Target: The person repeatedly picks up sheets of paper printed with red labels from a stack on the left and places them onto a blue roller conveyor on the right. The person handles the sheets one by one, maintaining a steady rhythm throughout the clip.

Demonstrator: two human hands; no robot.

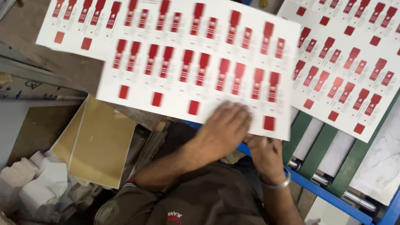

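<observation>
Here my left hand [223,131] lies flat, fingers spread, on the near edge of the printed sheet [200,66] over the roller conveyor [333,158]; my right hand [266,156] pinches its corner from below. Judging by this, I'm squaring it; next wants an even slide.

We see white printed sheets [196,62] patterned with rows of red tags, green belts [329,146], a blue frame [333,198], yellow-gold boards [100,146].

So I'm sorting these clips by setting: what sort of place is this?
Probably a print or die-cutting workshop. White sheets printed with rows of red tags lie under the hands, green belts on metal rollers run in a blue frame, and paper scraps pile up at the side.
</observation>
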